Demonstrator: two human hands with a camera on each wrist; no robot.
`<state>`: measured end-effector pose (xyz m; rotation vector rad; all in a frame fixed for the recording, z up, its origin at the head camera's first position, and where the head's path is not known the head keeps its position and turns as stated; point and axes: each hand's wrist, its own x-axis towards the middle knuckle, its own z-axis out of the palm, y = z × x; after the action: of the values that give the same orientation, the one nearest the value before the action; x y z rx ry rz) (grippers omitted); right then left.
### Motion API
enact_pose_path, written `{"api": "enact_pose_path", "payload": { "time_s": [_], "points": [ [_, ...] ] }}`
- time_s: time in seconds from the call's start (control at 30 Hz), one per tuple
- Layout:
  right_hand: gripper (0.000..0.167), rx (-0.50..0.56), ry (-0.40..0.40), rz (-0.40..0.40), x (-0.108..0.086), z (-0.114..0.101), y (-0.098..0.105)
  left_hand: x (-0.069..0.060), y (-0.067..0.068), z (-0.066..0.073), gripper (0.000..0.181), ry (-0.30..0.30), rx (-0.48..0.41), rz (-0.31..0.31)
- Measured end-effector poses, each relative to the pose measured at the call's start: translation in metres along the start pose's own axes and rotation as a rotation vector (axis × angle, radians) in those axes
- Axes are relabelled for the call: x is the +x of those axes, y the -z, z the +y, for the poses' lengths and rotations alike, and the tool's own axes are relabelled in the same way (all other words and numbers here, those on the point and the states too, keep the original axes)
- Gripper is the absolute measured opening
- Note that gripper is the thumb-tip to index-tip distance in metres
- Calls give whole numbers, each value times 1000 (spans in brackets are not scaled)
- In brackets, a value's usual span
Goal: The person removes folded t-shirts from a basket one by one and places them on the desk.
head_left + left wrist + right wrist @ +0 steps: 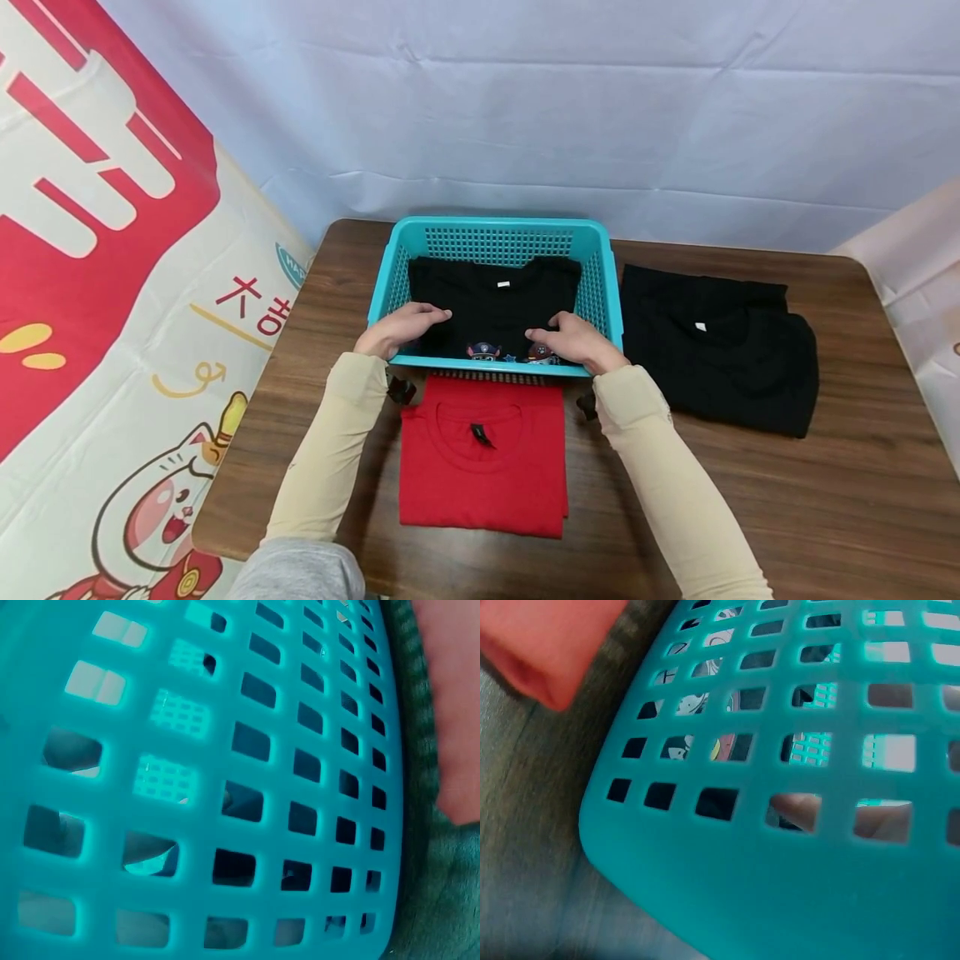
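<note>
A black T-shirt point(480, 296) with a white neck label and cartoon print lies in a turquoise plastic basket point(495, 364). My left hand point(405, 327) reaches over the basket's front left corner, its thumb extended over the shirt's left side. Over the front right corner comes my right hand point(576, 340), its thumb pointing inward above the print. Parts of the fingers point(885, 823) show through the basket holes in the right wrist view. From the left wrist, the perforated basket wall point(202, 825) fills most of the picture. Lower fingers are partly hidden.
A folded red T-shirt point(480, 467) lies directly in front of the basket, between my forearms. To the right is a folded black garment point(727, 358) with a white label. The wooden table point(847, 492) backs onto a pale curtain point(562, 108); a printed sheet point(142, 275) hangs at left.
</note>
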<state>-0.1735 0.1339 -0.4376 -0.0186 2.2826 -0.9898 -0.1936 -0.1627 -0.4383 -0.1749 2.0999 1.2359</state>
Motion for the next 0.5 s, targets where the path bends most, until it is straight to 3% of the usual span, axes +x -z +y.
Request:
{"api": "enact_pose_path", "payload": {
  "time_s": [0.27, 0.5],
  "points": [
    [66, 42, 33, 4, 0, -1, 0, -1, -1, 0, 47, 19, -26, 28],
    [54, 108, 39, 6, 2, 1, 0, -1, -2, 0, 44, -29, 5, -23]
  ]
}}
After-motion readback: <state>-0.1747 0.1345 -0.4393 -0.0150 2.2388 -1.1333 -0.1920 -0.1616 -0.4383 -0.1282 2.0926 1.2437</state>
